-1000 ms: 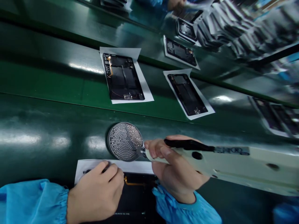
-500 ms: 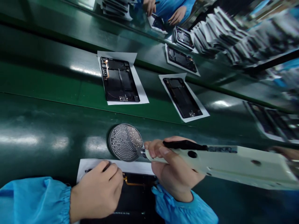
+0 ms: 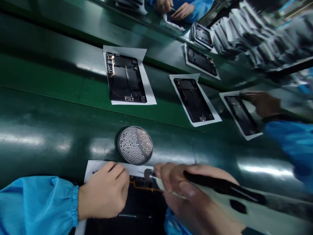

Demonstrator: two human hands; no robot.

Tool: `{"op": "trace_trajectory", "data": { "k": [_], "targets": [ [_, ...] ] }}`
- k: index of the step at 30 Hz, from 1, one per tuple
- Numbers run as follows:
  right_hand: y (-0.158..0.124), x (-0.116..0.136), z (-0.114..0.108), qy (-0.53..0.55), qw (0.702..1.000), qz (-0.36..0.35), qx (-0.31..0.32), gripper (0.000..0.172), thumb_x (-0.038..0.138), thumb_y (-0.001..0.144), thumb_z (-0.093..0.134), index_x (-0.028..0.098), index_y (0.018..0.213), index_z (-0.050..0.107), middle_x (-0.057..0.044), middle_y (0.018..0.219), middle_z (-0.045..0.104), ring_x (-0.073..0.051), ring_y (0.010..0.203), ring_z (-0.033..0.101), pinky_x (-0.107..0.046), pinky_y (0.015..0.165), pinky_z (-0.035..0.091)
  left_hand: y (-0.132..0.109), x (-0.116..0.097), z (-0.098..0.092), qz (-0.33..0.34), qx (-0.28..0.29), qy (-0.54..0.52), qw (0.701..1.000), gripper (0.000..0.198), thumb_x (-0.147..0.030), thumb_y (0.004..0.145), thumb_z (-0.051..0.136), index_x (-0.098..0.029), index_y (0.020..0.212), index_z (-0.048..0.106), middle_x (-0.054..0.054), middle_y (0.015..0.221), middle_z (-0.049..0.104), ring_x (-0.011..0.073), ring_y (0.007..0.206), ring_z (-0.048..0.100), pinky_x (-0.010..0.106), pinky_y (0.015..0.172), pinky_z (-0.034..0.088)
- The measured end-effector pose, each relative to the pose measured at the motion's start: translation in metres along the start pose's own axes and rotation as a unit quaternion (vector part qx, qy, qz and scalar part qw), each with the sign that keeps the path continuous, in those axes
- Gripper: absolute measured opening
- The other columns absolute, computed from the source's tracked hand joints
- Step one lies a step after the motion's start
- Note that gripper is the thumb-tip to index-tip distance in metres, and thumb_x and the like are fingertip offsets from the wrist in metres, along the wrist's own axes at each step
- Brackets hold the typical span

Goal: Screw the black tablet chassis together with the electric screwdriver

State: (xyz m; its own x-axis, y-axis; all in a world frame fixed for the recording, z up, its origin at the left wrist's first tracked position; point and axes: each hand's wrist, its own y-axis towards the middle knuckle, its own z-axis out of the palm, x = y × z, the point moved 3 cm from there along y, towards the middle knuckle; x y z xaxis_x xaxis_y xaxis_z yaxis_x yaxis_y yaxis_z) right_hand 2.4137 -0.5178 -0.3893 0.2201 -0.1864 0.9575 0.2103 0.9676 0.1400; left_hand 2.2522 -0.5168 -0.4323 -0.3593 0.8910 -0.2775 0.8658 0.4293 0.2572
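My right hand (image 3: pixel 188 189) is wrapped around a white electric screwdriver (image 3: pixel 234 209) with a black lever. The screwdriver's tip hangs over the top edge of a tablet (image 3: pixel 144 209), just below a round screw tray (image 3: pixel 135 147). That tray is a perforated grey dish with small screws gathered on its right side. My left hand (image 3: pixel 107 189) rests closed on the tablet's upper left part, fingers curled under; what they hold, if anything, is hidden. White paper (image 3: pixel 95 166) lies beneath the tablet, which shows an orange flex cable (image 3: pixel 144 188).
Across the green bench, open tablets lie on white sheets (image 3: pixel 127 78) (image 3: pixel 194 99). At right, another person's hand (image 3: pixel 265 102) touches a further tablet (image 3: pixel 241 116). A co-worker's hands (image 3: pixel 182 12) work at the back, near stacked tablets in white wrapping (image 3: pixel 246 32).
The screwdriver has moved from the tray's edge down and right to over the tablet. My left hand stays at the tablet. Another person's arm has come in at right beside a tablet.
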Motion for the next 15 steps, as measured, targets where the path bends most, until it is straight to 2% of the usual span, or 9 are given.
{"op": "trace_trajectory", "data": {
  "k": [2, 6, 12, 15],
  "targets": [
    [-0.008, -0.002, 0.007, -0.012, 0.999, 0.021, 0.023, 0.025, 0.012, 0.088, 0.062, 0.027, 0.106, 0.068, 0.004, 0.062, 0.057, -0.013, 0.057, 0.055, -0.035, 0.068, 0.054, 0.000, 0.000, 0.000, 0.003, 0.009, -0.007, 1.000, 0.020, -0.017, 0.090, 0.052, -0.007, 0.084, 0.069, 0.011, 0.082, 0.060, 0.0237, 0.077, 0.053, 0.037, 0.067, 0.045],
    [-0.016, -0.010, 0.014, -0.018, 0.999, 0.024, 0.030, 0.025, 0.011, 0.089, 0.060, 0.027, 0.108, 0.067, 0.003, 0.062, 0.057, -0.015, 0.058, 0.056, -0.035, 0.063, 0.053, 0.000, -0.001, 0.001, 0.003, 0.002, -0.008, 1.000, 0.023, -0.014, 0.092, 0.049, -0.008, 0.080, 0.067, 0.011, 0.079, 0.057, 0.0233, 0.076, 0.053, 0.037, 0.065, 0.043],
    [-0.015, -0.012, 0.013, -0.025, 0.999, 0.017, 0.027, 0.026, 0.012, 0.087, 0.061, 0.027, 0.106, 0.068, 0.003, 0.061, 0.057, -0.015, 0.055, 0.056, -0.036, 0.060, 0.053, 0.000, -0.002, 0.003, 0.000, -0.008, -0.010, 1.000, 0.026, -0.012, 0.093, 0.046, -0.009, 0.078, 0.067, 0.010, 0.078, 0.057, 0.0233, 0.074, 0.053, 0.037, 0.064, 0.042],
    [-0.015, -0.011, 0.014, -0.032, 0.998, 0.029, 0.052, 0.027, 0.011, 0.086, 0.061, 0.028, 0.106, 0.069, 0.002, 0.062, 0.058, -0.016, 0.057, 0.057, -0.038, 0.061, 0.055, 0.000, -0.002, 0.003, 0.000, -0.010, -0.009, 1.000, 0.026, -0.011, 0.092, 0.046, -0.009, 0.077, 0.067, 0.010, 0.077, 0.056, 0.0232, 0.073, 0.053, 0.037, 0.063, 0.041]
  ]
}}
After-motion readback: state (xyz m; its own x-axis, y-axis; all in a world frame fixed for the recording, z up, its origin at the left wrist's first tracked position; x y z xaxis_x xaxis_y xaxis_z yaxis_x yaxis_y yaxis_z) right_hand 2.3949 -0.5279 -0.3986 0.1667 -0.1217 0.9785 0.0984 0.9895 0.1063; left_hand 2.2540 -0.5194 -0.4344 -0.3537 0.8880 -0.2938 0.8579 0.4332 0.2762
